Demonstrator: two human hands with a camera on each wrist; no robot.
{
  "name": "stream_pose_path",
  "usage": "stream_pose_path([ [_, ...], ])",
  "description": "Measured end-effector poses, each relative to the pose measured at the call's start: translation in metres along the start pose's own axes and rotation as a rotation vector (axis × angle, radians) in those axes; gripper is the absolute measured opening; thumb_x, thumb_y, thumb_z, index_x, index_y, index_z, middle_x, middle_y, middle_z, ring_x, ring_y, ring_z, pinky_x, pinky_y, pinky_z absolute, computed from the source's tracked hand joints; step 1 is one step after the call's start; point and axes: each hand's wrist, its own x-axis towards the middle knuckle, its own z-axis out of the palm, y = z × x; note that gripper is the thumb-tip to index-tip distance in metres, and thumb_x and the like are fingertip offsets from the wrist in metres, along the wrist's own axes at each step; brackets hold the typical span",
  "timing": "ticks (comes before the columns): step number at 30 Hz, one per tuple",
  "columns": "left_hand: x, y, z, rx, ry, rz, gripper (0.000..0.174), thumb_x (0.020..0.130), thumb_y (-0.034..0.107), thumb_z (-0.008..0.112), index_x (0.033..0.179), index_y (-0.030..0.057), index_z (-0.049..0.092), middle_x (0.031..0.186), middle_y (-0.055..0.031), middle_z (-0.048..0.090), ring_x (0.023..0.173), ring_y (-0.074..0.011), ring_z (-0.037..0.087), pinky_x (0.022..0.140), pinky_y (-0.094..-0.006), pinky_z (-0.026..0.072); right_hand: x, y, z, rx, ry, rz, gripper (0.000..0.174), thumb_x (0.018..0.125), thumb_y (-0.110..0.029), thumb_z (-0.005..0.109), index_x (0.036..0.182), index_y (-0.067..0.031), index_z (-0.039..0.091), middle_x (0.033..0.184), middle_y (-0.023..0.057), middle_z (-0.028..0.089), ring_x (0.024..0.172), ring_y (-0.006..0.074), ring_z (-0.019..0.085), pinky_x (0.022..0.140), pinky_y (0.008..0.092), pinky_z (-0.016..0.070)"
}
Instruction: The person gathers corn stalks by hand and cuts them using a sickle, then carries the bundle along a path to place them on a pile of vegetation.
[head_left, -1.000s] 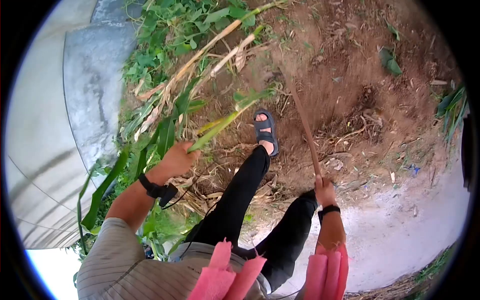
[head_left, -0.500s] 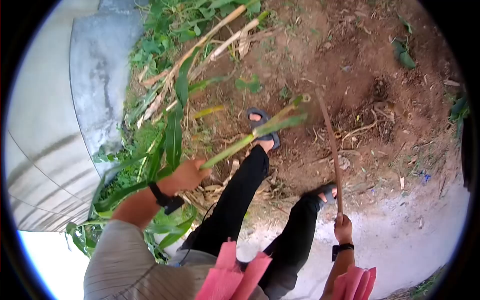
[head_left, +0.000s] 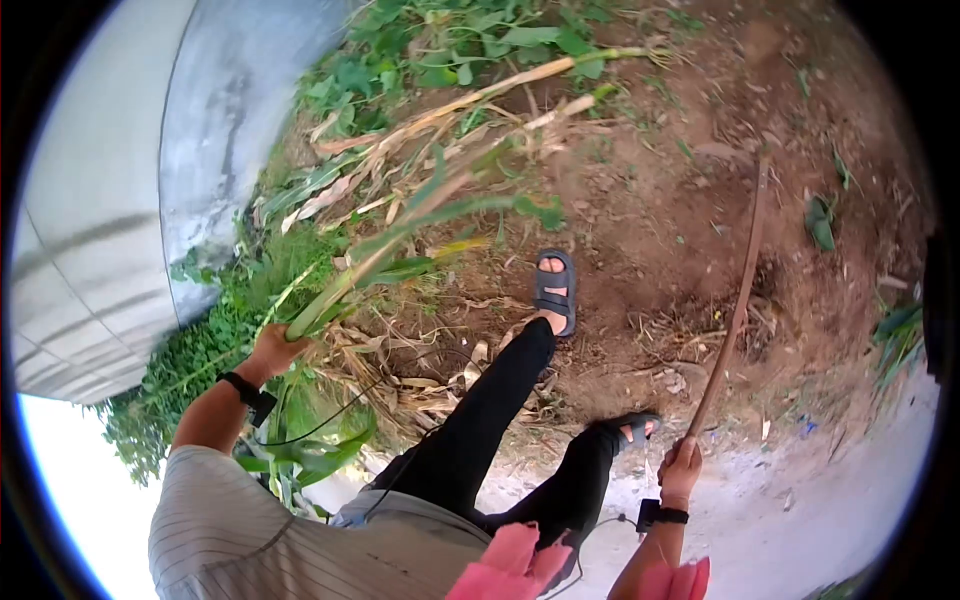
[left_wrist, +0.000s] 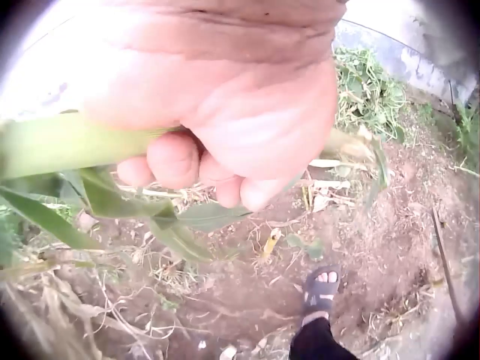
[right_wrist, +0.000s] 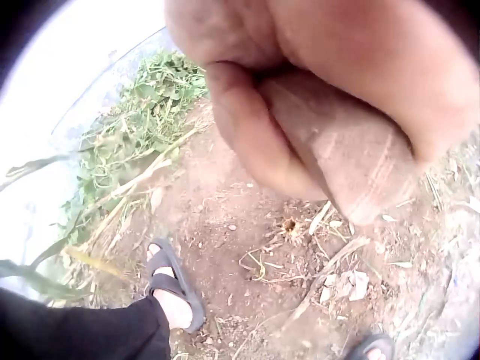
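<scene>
In the head view the left hand (head_left: 278, 350) grips a green stalk (head_left: 335, 292) with long leaves, its upper end blurred over the dry stalks. The left wrist view has that hand (left_wrist: 225, 127) with its fingers curled round the pale green stalk (left_wrist: 67, 142). On the right, the right hand (head_left: 681, 470) holds a long, slightly bent brown wooden handle (head_left: 735, 325) by its lower end; the far end lies over the soil. Fingers wrap the thick handle end (right_wrist: 345, 150) in the right wrist view, where the hand (right_wrist: 300, 90) fills the top.
Dry stalks (head_left: 470, 97) lie beside green vines (head_left: 440, 45) at upper left. A grey wall (head_left: 215, 130) stands at the left. Sandalled feet (head_left: 555, 290) stand on brown soil, near a pale paved strip (head_left: 790, 500). A thin cable hangs by the legs.
The left hand has moved left and the stalk has swung away from the feet to the upper left. The wooden handle now tilts up to the right, its far end farther right.
</scene>
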Motion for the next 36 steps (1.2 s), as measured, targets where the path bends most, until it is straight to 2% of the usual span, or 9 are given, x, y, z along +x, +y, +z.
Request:
stream_pose_path([
  [13,0.259,0.138,0.011,-0.04,-0.198,0.247,0.043,0.092,0.022,0.058,0.134,0.0097,0.056,0.095,-0.0209,0.069,0.084,-0.0381,0.067,0.077,-0.047,0.0545,-0.111,-0.102,0.092,-0.344,0.113,-0.096,0.036,0.105,-0.034,0.045,0.079,-0.0078,0.049,0.059,-0.0035,0.041,0.044,0.0085,0.039,0.038,0.0264,0.033],
  [14,0.258,0.134,0.014,-0.069,-0.199,0.285,0.041,0.092,0.022,0.058,0.131,0.0089,0.058,0.094,-0.0209,0.069,0.084,-0.0381,0.067,0.077,-0.0471,0.0544,-0.111,-0.079,0.06,-0.02,-0.03,-0.026,0.036,0.105,-0.032,0.046,0.079,-0.0078,0.049,0.059,-0.0037,0.04,0.044,0.0086,0.039,0.038,0.027,0.0331],
  [15,0.253,0.126,0.019,-0.093,-0.197,0.325,0.039,0.091,0.022,0.059,0.128,0.008,0.06,0.094,-0.0209,0.069,0.085,-0.0381,0.067,0.077,-0.0471,0.0544,-0.113,-0.095,0.066,-0.494,-0.038,-0.256,0.035,0.104,-0.033,0.049,0.079,-0.0081,0.049,0.06,-0.0027,0.042,0.044,0.0083,0.041,0.037,0.0268,0.0329],
  [16,0.251,0.119,0.022,-0.116,-0.189,0.369,0.037,0.09,0.021,0.059,0.125,0.0071,0.062,0.094,-0.021,0.069,0.085,-0.0381,0.067,0.077,-0.0471,0.0543,-0.129,-0.107,0.07,-0.126,0.127,0.14,0.038,0.104,-0.039,0.049,0.08,-0.009,0.049,0.058,-0.0015,0.044,0.042,0.0089,0.043,0.034,0.0258,0.0322],
  [18,0.245,0.109,0.017,-0.089,-0.231,0.342,0.033,0.089,0.021,0.061,0.117,0.0061,0.065,0.094,-0.0206,0.069,0.086,-0.038,0.067,0.078,-0.047,0.0541,-0.154,-0.185,0.132,-0.274,0.258,0.284,0.042,0.103,-0.045,0.046,0.081,-0.0097,0.049,0.055,-0.0013,0.044,0.038,0.0097,0.041,0.031,0.0258,0.0314],
  [24,0.228,0.05,-0.019,0.023,-0.359,0.316,0.028,0.085,0.018,0.062,0.109,0.0041,0.068,0.093,-0.0209,0.07,0.087,-0.0381,0.068,0.077,-0.0473,0.0536,-0.096,-0.262,0.125,-0.911,0.241,-0.289,0.043,0.103,-0.034,0.044,0.075,-0.0027,0.054,0.058,0.0108,0.051,0.053,0.0241,0.053,0.053,0.0403,0.0423],
  [29,0.197,0.017,-0.055,0.251,-0.507,0.285,0.027,0.082,0.018,0.065,0.104,0.0047,0.071,0.092,-0.0203,0.07,0.087,-0.0387,0.068,0.076,-0.0473,0.0535,-0.056,-0.395,0.233,-1.174,0.063,-0.456,0.042,0.101,-0.037,0.047,0.088,-0.0002,0.061,0.075,0.0258,0.062,0.068,0.047,0.058,0.062,0.0519,0.0454],
  [31,0.173,0.025,-0.073,0.181,-0.514,0.203,0.029,0.08,0.023,0.067,0.102,0.0063,0.072,0.092,-0.0196,0.071,0.087,-0.0386,0.068,0.076,-0.0471,0.0537,-0.019,-0.415,0.283,-1.295,-0.059,-0.812,0.042,0.099,-0.038,0.047,0.094,0.0005,0.062,0.085,0.028,0.065,0.078,0.049,0.061,0.07,0.0545,0.0486],
  [36,0.112,0.088,-0.149,0.156,-0.61,0.182,0.039,0.076,0.036,0.069,0.102,0.0075,0.073,0.09,-0.018,0.072,0.086,-0.0375,0.069,0.075,-0.0476,0.0543,-0.011,-0.46,0.471,-1.563,-0.277,-0.677,0.041,0.098,-0.038,0.049,0.106,0.001,0.061,0.099,0.0291,0.067,0.097,0.0477,0.063,0.084,0.0555,0.05],
])
